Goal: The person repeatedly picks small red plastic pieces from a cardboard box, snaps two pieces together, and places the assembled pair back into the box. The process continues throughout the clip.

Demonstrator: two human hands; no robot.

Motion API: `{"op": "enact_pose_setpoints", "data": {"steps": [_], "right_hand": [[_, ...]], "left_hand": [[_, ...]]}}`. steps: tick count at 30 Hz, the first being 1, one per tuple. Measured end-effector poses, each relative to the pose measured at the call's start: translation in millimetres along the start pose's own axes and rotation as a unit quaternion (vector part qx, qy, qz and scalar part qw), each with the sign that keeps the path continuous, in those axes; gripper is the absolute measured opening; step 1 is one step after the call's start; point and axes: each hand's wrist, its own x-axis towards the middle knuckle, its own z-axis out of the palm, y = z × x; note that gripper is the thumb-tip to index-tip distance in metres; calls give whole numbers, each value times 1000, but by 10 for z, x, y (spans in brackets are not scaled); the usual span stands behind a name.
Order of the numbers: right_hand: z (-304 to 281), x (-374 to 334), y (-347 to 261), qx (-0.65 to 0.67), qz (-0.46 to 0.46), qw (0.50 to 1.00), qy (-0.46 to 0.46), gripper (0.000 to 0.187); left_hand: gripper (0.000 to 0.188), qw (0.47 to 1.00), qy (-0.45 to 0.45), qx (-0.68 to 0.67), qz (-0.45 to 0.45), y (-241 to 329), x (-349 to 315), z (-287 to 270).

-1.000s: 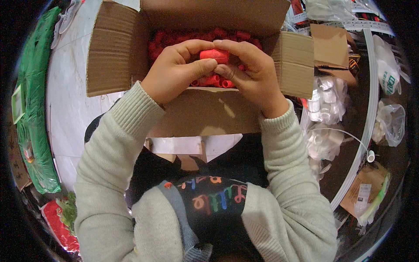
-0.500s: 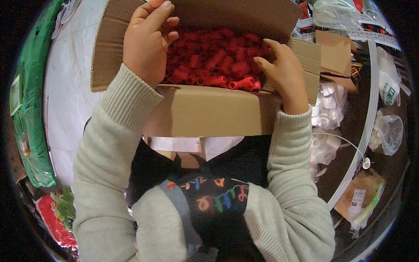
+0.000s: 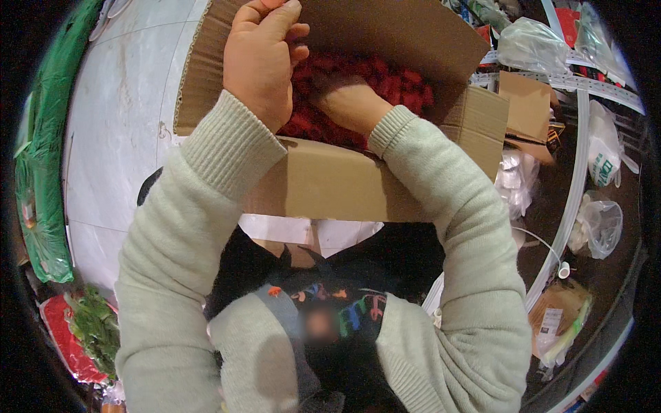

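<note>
An open cardboard box (image 3: 323, 175) is in front of me, holding a heap of small red hollow tubes (image 3: 399, 93). My left hand (image 3: 265, 65) is raised at the box's left side. Its thumb and forefinger are pressed together at the picture's top edge; what they pinch, if anything, is cut off there. Inside the box, my right hand (image 3: 348, 100) is down among the red tubes. Its fingers are hidden and blurred, so their grip does not show.
A long green wrapped bundle (image 3: 51, 144) lies along the left. Below it are a red packet (image 3: 58, 337) and green leafy sprigs (image 3: 96, 330). At right, white rails (image 3: 582, 151) run beside plastic bags (image 3: 533, 45), a small carton (image 3: 527, 103) and a flat cardboard piece (image 3: 551, 310).
My right hand has gone from the box's right side, fingers apart, leftward and down into the red tubes. My left hand stays raised with its pinch. The view has shifted slightly.
</note>
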Motion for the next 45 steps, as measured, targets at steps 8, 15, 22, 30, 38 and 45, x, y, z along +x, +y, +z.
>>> {"op": "enact_pose_setpoints", "data": {"steps": [8,15,22,30,38,45], "right_hand": [[-854,-438,14,361,92,894,248,28],[-1580,-492,-118,169,28,924,343,30],[-1223,-471,52,411,75,835,359,31],[-657,-396,244,165,133,954,214,22],[-410,18,120,106,102,979,142,23],[0,398,11,20,77,974,212,37]], "left_hand": [[30,984,-107,142,2,-101,28,-129],[28,962,-218,161,29,-221,-8,-62],[15,989,-127,77,-3,86,-58,-3],[31,939,-290,-170,72,101,263,-371],[36,954,-229,-184,65,191,252,-365],[35,957,-221,-181,45,169,267,-317]]}}
